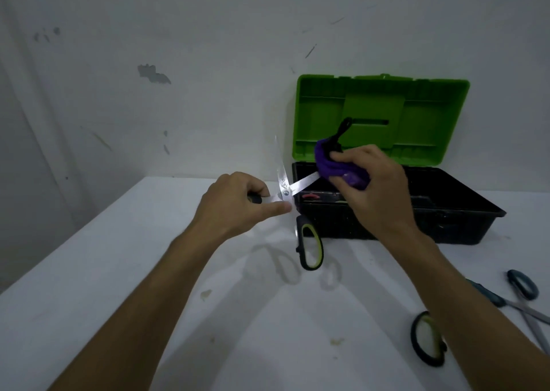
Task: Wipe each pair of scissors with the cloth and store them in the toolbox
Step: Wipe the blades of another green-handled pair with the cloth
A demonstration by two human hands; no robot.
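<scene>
Above the surface (119, 271), the left hand (235, 209) grips the spread scissors (284, 188) by a handle, while the right hand (369, 182) pinches the cloth (330, 164) round one blade, before the open toolbox (446, 209)

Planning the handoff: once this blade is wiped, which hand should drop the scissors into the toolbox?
Probably the left hand: it already grips the open scissors near the pivot, beside the open toolbox. The right hand is busy holding the cloth.
</scene>
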